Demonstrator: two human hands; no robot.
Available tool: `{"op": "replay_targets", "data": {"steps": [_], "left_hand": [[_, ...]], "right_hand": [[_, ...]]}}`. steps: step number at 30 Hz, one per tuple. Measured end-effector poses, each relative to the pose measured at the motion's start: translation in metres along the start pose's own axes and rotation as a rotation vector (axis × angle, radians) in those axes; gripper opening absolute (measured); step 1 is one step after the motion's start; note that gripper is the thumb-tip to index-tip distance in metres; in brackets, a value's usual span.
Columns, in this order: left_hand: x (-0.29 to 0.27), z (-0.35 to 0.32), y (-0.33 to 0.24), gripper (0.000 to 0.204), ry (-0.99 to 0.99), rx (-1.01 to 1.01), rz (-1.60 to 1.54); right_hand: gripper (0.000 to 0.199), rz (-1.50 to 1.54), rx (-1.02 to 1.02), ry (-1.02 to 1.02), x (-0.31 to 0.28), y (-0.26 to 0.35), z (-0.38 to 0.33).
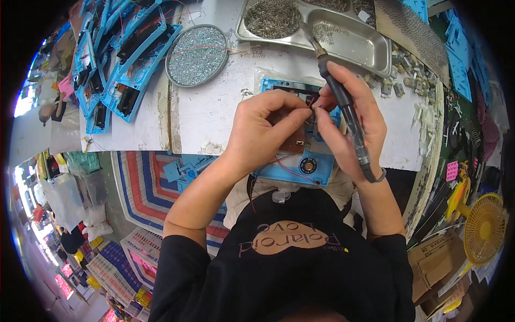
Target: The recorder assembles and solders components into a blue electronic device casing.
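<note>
My right hand [362, 115] holds a slim black electric screwdriver [341, 91] across the palm, its metal tip pointing up and away. The thumb and fingertips of that hand also meet my left hand's over a blue plastic housing [289, 170]. My left hand [268, 121] is closed in a pinch; thin dark and red wires show at the fingertips, but what it grips is too small to tell. The housing straddles the table's front edge. In it sit a brown circuit board [292, 140] and a round speaker [308, 165], partly covered by my hands.
A round dish of small screws [197, 55] stands left of my hands. Behind, a metal tray [370, 51] holds coiled springs. Blue housings with wires [126, 80] pile up at far left. Small metal parts [413, 78] lie at right; a yellow fan [484, 228] stands beyond the table.
</note>
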State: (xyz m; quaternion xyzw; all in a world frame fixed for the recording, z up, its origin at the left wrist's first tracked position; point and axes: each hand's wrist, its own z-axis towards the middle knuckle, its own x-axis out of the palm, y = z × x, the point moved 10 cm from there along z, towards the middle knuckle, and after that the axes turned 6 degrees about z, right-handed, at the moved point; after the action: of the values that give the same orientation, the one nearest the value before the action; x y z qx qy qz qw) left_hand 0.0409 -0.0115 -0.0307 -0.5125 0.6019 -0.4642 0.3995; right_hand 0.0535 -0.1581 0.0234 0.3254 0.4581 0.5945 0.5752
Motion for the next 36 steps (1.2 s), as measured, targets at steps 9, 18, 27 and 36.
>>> {"op": "replay_targets", "data": {"steps": [9, 18, 27, 36], "left_hand": [[0.005, 0.004, -0.036, 0.012, -0.011, 0.465, 0.692], [-0.001, 0.004, -0.028, 0.010, -0.065, 0.411, 0.683], [-0.001, 0.003, -0.030, 0.011, -0.083, 0.477, 0.729], [-0.001, 0.003, -0.030, 0.011, -0.078, 0.480, 0.731]], "right_hand": [[0.048, -0.231, -0.135, 0.011, -0.048, 0.024, -0.032], [0.037, -0.163, -0.087, 0.141, -0.057, 0.027, -0.051], [0.032, -0.221, -0.189, 0.188, -0.040, 0.033, -0.046], [0.032, -0.232, -0.220, 0.212, -0.032, 0.030, -0.042]]}}
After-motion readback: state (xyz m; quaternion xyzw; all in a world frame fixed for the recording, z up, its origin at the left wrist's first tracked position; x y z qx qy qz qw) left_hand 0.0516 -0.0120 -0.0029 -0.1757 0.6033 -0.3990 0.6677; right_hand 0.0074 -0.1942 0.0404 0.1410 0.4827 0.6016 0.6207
